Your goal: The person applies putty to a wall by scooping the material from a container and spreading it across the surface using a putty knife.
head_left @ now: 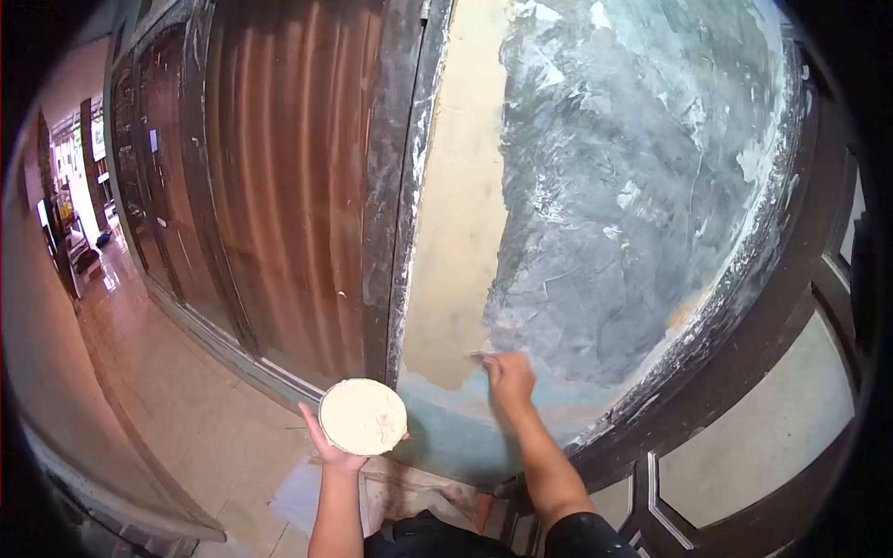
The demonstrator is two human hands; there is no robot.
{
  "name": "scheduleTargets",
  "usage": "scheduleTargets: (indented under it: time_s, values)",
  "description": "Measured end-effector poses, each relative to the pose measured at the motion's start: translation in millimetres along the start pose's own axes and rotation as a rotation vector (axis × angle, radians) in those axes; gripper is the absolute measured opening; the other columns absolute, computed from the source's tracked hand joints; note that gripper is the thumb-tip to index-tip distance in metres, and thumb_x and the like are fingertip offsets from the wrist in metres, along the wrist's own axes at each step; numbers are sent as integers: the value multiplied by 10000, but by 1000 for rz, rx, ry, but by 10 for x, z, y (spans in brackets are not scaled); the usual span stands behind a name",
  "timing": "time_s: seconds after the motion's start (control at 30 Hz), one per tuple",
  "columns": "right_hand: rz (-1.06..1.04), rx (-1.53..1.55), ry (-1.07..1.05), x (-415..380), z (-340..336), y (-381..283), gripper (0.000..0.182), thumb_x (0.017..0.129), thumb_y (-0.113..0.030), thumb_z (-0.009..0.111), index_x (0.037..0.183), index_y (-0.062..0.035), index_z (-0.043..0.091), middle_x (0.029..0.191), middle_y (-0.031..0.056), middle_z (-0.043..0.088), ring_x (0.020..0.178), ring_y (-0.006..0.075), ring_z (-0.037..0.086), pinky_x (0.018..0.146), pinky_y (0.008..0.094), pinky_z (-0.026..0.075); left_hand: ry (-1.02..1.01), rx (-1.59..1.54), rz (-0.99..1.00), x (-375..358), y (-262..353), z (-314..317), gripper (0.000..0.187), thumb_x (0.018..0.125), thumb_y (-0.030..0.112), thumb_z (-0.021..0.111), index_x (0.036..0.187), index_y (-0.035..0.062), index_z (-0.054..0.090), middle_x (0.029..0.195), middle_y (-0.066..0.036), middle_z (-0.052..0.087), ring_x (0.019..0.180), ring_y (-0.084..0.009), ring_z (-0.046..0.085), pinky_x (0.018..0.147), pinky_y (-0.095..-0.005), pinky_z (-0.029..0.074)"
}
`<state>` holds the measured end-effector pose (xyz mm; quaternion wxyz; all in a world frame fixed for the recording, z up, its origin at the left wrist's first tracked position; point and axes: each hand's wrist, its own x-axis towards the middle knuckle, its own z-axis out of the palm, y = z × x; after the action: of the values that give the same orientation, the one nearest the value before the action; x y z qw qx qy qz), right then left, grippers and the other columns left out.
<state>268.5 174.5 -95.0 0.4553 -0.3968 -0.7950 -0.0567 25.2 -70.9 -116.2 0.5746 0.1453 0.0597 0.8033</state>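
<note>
A round white container (pixel 363 418) filled with a cream paste rests on my left hand (pixel 337 452), whose fingers wrap round its underside and rim. My right hand (pixel 512 379) is closed on a small, thin tool (pixel 478 357) that touches the wall. The tool's shape is hard to make out. It lies at the lower right edge of a smooth cream-coated strip (pixel 456 186). Right of this strip, the wall (pixel 595 232) is patchy grey and bluish with white marks. Below the strip is a pale blue-green band (pixel 456 432).
A dark door frame with brown ribbed panels (pixel 288 186) stands left of the strip. Dark framed panels (pixel 763 418) curve round on the right. A tiled floor (pixel 205 409) runs back to a bright opening at the far left. Whitish sheeting (pixel 302 493) lies near my feet.
</note>
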Motion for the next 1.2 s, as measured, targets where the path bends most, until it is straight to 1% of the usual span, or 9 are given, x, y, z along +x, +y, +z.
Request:
scheduleTargets:
  time_s: [0.23, 0.3, 0.43, 0.53, 0.57, 0.67, 0.83, 1.03, 1.2]
  values:
    - [-56, 198, 186, 453, -540, -245, 63, 877, -131, 774, 915, -85, 794, 893, 99, 730, 873, 327, 659, 796, 445, 524, -2, 37, 1, 10, -49, -5, 1082, 867, 960, 309, 1554, 140, 467, 1554, -194, 507, 1324, -537, 544, 900, -893, 435]
    - [-46, 51, -54, 59, -280, -158, 78, 916, -198, 760, 938, -128, 788, 926, 48, 722, 896, 302, 656, 769, 446, 545, 95, -222, -15, 14, -55, -14, 1075, 868, 957, 316, 1550, 142, 477, 1550, -189, 514, 1320, -529, 553, 909, -887, 435]
    - [1, 30, -291, -354, 167, -26, 77, 925, -231, 752, 938, -161, 781, 913, 45, 707, 907, 317, 654, 770, 474, 559, 21, 46, -4, 20, -52, -19, 1100, 866, 962, 297, 1550, 120, 479, 1551, -201, 512, 1315, -535, 557, 912, -896, 424]
    - [-11, 61, -95, 117, -14, -56, 100, 924, -229, 757, 928, -131, 775, 878, 63, 702, 881, 330, 654, 756, 469, 552, -5, 83, 34, 30, -12, 3, 1018, 886, 930, 363, 1518, 150, 532, 1549, -177, 533, 1325, -547, 538, 922, -909, 386]
    - [-20, 56, 2, 333, -185, -117, 103, 923, -219, 758, 927, -116, 773, 868, 70, 703, 872, 334, 654, 754, 464, 548, 77, -446, -23, 3, 27, 47, 1022, 901, 917, 358, 1510, 118, 541, 1540, -173, 547, 1324, -512, 559, 1004, -831, 423]
    - [-17, 92, 129, 834, -708, -331, 94, 921, -189, 756, 916, -97, 772, 863, 85, 707, 864, 341, 655, 745, 460, 537, -18, 10, 54, -8, -21, 92, 1027, 921, 902, 342, 1505, 79, 538, 1540, -162, 552, 1335, -455, 574, 1076, -694, 476]
    - [-117, 163, 173, 567, -598, -263, 77, 904, -182, 761, 902, -111, 791, 869, 73, 722, 869, 321, 657, 746, 446, 535, 3, 80, 15, -29, -55, 79, 1044, 885, 937, 342, 1518, 129, 531, 1545, -177, 539, 1330, -537, 546, 920, -893, 410]
    - [56, 50, -251, -106, -91, -51, 78, 908, -228, 758, 928, -176, 813, 946, 50, 755, 933, 306, 666, 788, 461, 547, 72, -198, 5, -25, -19, 7, 1075, 875, 954, 302, 1542, 131, 482, 1547, -182, 518, 1302, -548, 556, 877, -914, 419]
    - [26, 105, 155, 582, -676, -111, 110, 876, -166, 805, 919, -65, 803, 874, 128, 743, 854, 331, 678, 780, 424, 534, 181, -24, 113, 21, -43, -211, 1021, 930, 895, 337, 1502, 73, 534, 1530, -168, 556, 1323, -444, 587, 1039, -701, 504]
